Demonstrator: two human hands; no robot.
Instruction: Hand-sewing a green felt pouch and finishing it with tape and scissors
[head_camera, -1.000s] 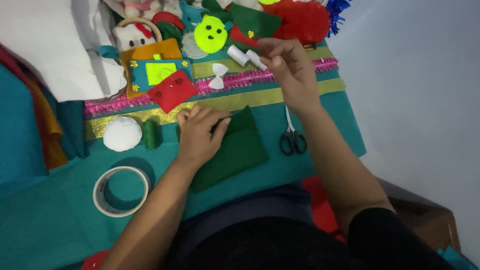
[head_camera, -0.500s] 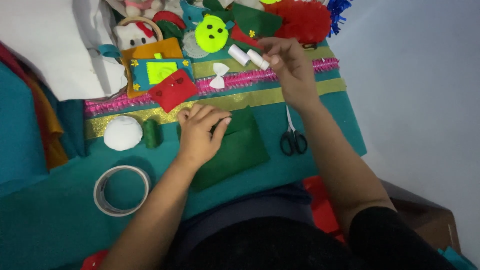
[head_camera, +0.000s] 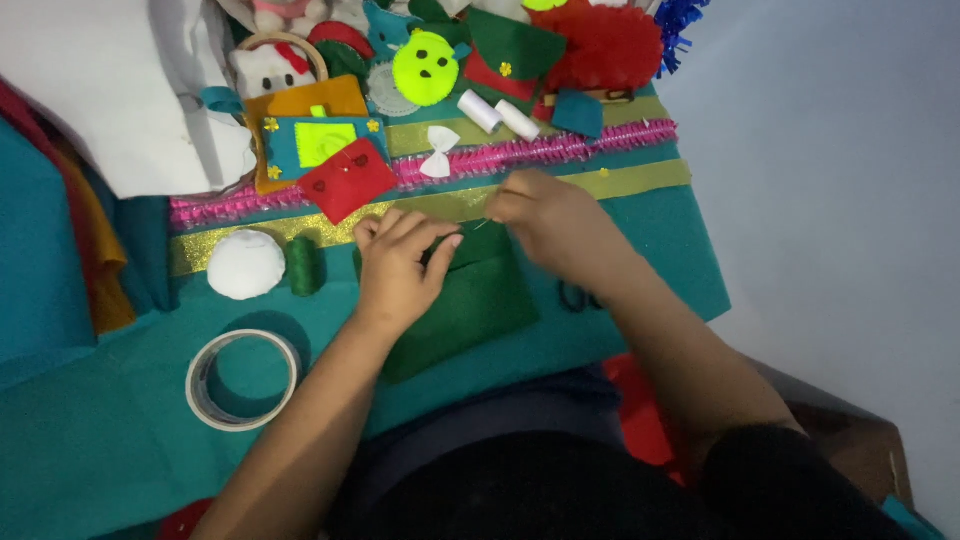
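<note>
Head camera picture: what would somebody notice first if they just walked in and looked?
Probably the two hands in the middle: the left hand presses on a dark green felt piece, and the right hand pinches something thin just above it. Next, the fluffy red pom-pom at the top, beside a bright lime-green felt face. A tape roll lies at lower left on the teal cloth.

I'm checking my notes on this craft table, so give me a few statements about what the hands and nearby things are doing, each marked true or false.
1. The left hand rests on the dark green felt piece. True.
2. The ring-shaped roll of clear tape sits on the red felt square. False: it lies on the teal felt sheet.
3. The right hand is beside the left hand. True.
4. The white round pad is held. False: it lies untouched.
</note>
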